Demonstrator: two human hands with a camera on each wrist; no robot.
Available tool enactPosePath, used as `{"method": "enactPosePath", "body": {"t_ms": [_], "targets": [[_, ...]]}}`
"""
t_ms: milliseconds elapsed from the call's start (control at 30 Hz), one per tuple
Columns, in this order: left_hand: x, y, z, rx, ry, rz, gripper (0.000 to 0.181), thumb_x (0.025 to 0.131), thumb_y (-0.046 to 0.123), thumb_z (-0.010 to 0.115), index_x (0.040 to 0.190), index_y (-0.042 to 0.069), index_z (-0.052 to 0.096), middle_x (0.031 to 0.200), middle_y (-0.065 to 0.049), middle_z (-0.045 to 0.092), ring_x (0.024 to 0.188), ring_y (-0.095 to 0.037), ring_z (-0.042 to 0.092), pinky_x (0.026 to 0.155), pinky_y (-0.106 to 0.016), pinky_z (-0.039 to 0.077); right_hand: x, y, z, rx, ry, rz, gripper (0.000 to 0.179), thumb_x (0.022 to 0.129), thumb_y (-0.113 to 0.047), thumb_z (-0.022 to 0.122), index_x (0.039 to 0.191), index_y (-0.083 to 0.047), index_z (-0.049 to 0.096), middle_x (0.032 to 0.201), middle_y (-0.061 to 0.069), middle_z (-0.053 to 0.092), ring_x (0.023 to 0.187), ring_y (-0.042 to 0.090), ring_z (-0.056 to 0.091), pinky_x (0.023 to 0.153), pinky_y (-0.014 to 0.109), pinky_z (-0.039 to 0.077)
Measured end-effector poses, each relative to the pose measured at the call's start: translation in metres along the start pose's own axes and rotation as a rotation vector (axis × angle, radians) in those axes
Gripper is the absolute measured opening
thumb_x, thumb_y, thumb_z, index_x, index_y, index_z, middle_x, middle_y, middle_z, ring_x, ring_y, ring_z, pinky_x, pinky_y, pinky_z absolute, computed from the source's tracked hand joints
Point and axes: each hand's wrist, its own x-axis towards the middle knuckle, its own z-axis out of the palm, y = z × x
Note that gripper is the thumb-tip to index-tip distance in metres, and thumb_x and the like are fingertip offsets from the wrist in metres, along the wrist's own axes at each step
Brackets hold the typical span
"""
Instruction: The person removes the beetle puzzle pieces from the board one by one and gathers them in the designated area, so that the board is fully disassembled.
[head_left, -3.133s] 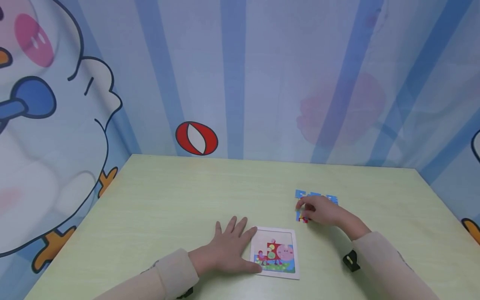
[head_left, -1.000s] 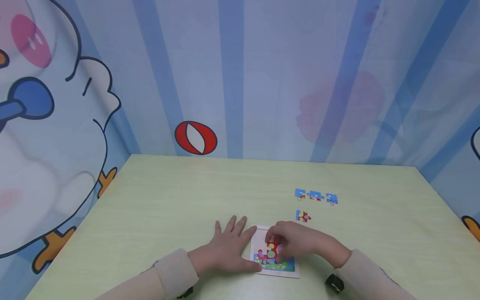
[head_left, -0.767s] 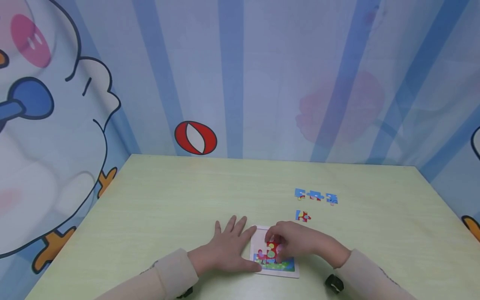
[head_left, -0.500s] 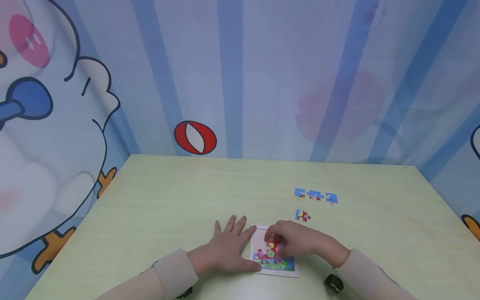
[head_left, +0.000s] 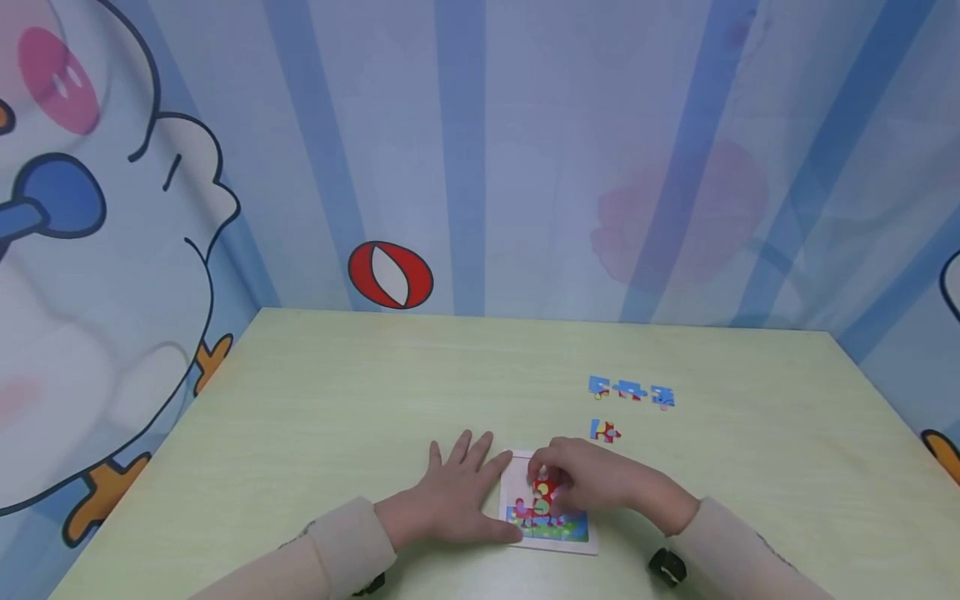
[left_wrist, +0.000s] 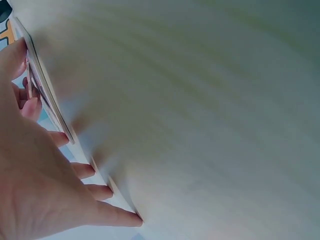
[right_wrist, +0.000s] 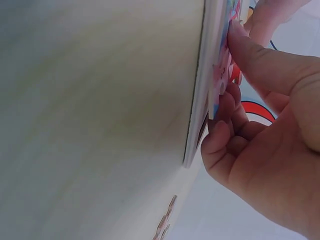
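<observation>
A white-framed jigsaw puzzle tray point(head_left: 517, 467) lies near the front of the table, its lower part filled with a green and blue picture. My left hand point(head_left: 459, 492) lies spread at its left side, thumb on the lower left corner and index fingertip at the upper left. Over the tray's right part, my right hand point(head_left: 592, 479) bends its fingers and pinches a pink and blue puzzle piece point(right_wrist: 220, 82), which sits tilted over the tray in the right wrist view. A red puzzle section point(head_left: 545, 490) shows beside the right fingertips. The hand hides the tray's upper right.
Behind the tray, three loose blue puzzle pieces point(head_left: 630, 390) lie in a row. Another blue, yellow and red puzzle piece point(head_left: 604, 431) lies nearer, just beyond the right hand. A striped cartoon backdrop point(head_left: 525, 167) rises at the table's far edge.
Since about three seconds ago, my right hand has come from the loose pieces to the tray. Over the last second it shifts slightly up and left. My left hand stays in place.
</observation>
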Motion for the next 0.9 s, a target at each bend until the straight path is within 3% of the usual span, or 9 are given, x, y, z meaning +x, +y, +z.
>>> {"method": "enactPosePath", "body": {"t_ms": [900], "targets": [[0.0017, -0.0029, 0.0017, -0.015, -0.005, 0.005, 0.097, 0.078, 0.077, 0.051, 0.153, 0.019, 0.028, 0.161, -0.014, 0.015, 0.146, -0.042, 0.009, 0.104, -0.074, 0.009, -0.0015, -0.0004, -0.0033, 0.012, 0.003, -0.037, 0.024, 0.081, -0.008, 0.075, 0.099, -0.02, 0.065, 0.082, -0.009, 0.056, 0.077, 0.011, 0.052, 0.07, 0.024, 0.046]]}}
